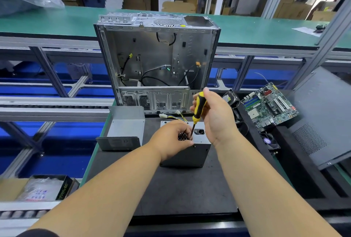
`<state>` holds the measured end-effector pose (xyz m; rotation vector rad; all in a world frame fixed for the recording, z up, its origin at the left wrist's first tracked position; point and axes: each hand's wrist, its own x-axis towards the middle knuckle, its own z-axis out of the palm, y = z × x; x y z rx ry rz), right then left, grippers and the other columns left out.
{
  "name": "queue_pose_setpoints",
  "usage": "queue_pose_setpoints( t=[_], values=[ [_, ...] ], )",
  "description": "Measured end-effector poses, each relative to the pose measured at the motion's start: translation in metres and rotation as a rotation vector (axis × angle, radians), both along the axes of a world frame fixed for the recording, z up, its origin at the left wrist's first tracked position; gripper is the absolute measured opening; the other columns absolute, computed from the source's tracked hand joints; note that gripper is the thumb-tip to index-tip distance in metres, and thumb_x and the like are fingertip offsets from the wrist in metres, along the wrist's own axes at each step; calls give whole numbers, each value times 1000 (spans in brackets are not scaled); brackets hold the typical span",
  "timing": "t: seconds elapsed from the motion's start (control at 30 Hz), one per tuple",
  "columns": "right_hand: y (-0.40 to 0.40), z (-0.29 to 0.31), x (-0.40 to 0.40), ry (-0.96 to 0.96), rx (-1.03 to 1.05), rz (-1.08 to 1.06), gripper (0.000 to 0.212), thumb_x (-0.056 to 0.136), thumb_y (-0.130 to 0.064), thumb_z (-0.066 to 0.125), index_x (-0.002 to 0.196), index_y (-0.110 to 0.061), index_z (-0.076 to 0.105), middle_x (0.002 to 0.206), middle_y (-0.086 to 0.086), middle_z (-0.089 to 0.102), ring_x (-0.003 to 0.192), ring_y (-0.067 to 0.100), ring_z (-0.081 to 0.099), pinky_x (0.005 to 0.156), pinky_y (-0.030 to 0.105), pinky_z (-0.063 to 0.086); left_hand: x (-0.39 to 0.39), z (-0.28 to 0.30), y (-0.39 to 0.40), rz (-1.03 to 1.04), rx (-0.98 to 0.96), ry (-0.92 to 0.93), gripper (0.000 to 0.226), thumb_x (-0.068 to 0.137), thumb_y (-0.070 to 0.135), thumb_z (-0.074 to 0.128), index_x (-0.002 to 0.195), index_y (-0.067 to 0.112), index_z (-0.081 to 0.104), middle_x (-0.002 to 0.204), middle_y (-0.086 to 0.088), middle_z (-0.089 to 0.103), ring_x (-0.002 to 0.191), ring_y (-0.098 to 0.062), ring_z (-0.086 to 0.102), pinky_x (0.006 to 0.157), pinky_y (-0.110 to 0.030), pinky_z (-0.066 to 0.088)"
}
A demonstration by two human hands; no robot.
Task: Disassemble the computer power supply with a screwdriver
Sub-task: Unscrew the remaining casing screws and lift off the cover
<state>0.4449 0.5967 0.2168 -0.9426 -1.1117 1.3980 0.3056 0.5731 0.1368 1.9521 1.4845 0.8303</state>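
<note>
Near: both forearms reach in over the dark mat on the desk [182, 189]. PSU, i.e. the power supply [187, 153], stands on the mat at centre, already out of the case, rear face w/ fan grille and mains socket facing up. Left hand [171, 140] clamped on its top edge, fingers curled over the grille, thumb on the near rim, steadying it. Right hand [214, 117] wrapped round the yellow/black screwdriver [197, 111], shaft pointing down, tip at the top face just beside the left fingers; the screw itself is hidden.

Progress, my read: early to mid. PSU housing looks closed on the sides I can see, cover on, so a screw is prob being worked now; can't tell how many are out. Left to do: remaining screws, lift cover, pull internals.

Just beyond-left: a grey metal box [125, 126] w/ a flat panel leaning at its front, maybe another unit, unsure. Loose PSU wires [176, 116] behind. Right: motherboard [269, 104], small fan [268, 140], dark side panel [321, 115]. Further back: stripped PC case [157, 56], open, only cables inside. Far: green conveyor bench [57, 21], cartons.
</note>
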Motion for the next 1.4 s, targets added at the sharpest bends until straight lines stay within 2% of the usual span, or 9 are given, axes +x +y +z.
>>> queue_pose_setpoints(
  t=[0.13,0.3,0.47,0.6,0.73,0.83,0.97,1.17,1.4],
  values=[
    [0,-1,-1,146,-56,15,53,108,-34,33,74,-10,66,62,1,55,55,12,48,61,25,44,0,0,0,5,-13,-10,24,79,25,79,70,36,58,99,18,61,104,1,55,97,-35,47],
    [-1,-3,-4,211,-38,98,54,108,-42,28,82,-8,61,61,0,44,54,10,38,56,22,35,1,1,1,7,-10,-17,29,78,25,79,67,38,56,95,19,60,102,-3,56,95,-38,48],
    [0,-4,-2,106,36,108,28,94,-41,48,86,-15,44,66,-3,52,58,13,43,64,26,40,1,0,1,-3,0,-21,23,78,24,79,70,35,60,97,15,62,104,-6,56,96,-40,47],
    [1,-4,1,98,40,132,30,88,-41,55,85,-12,57,75,-1,61,66,17,57,67,27,51,1,0,1,1,-12,-29,20,78,26,79,71,33,62,94,18,60,102,-4,57,95,-39,48],
    [1,-5,-3,44,60,161,35,92,-42,50,84,-11,65,75,0,62,66,14,58,68,28,49,1,1,0,-10,-10,-43,26,79,24,78,67,36,58,94,15,61,106,-5,59,95,-39,48],
    [2,-6,-8,59,59,154,47,103,-41,37,77,-12,64,66,-1,54,59,12,48,63,26,40,1,2,-1,-5,12,-30,36,79,23,78,63,44,54,86,24,56,93,2,54,88,-30,48],
    [2,-7,-7,137,2,158,55,108,-42,27,79,-11,62,61,-2,47,55,11,40,57,23,36,1,2,-1,0,-2,-14,22,77,26,80,70,35,61,89,26,57,94,5,53,87,-25,46],
    [-1,-9,-4,53,56,148,31,98,-44,45,86,-16,45,68,-4,55,59,13,46,65,26,40,1,5,-2,-15,-21,-22,18,77,22,80,74,26,63,91,16,58,100,-4,55,95,-32,46],
    [2,-5,1,102,9,110,38,107,-33,40,87,-9,61,72,0,62,63,12,58,69,28,53,1,5,-2,-5,-25,-31,18,77,23,80,74,29,63,95,17,59,100,-2,55,94,-30,46]
  ],
)
